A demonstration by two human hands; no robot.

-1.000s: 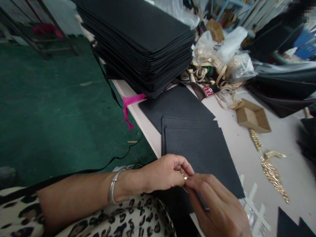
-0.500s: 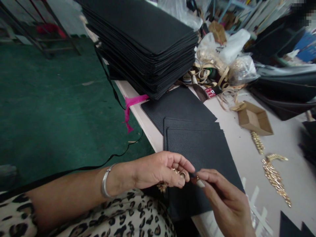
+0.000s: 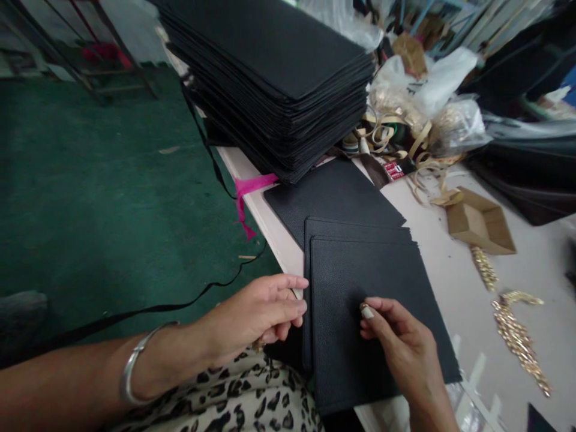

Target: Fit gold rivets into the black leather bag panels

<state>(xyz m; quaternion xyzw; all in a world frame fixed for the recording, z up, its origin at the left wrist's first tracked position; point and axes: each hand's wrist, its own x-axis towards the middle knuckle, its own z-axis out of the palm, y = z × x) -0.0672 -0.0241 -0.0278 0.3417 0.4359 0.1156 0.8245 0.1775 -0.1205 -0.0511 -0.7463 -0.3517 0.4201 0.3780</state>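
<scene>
A small pile of black textured sheets [image 3: 369, 282] lies on the pale table [image 3: 450, 282] in front of me. My right hand [image 3: 402, 351] rests on the top sheet, thumb and forefinger pinched on a small gold fitting [image 3: 363, 308] that is pressed against the sheet. My left hand [image 3: 256, 312] is at the sheet's left edge. Its first two fingers stretch out and touch that edge, while the lower fingers curl over gold fittings [image 3: 258, 345] that peek out under the palm. A silver bangle [image 3: 135, 366] sits on the left wrist.
A tall stack of black sheets [image 3: 279, 66] stands at the back, with a pink ribbon [image 3: 249, 192] hanging off the table edge. To the right are an open cardboard box [image 3: 479, 219], gold chains [image 3: 517, 336] and plastic bags [image 3: 427, 90]. Green floor [image 3: 90, 210] lies left.
My hands, joined around a gold fitting over the sheets, have come apart. The right one lowered with the fitting onto the top sheet; the left moved to the sheet's left edge.
</scene>
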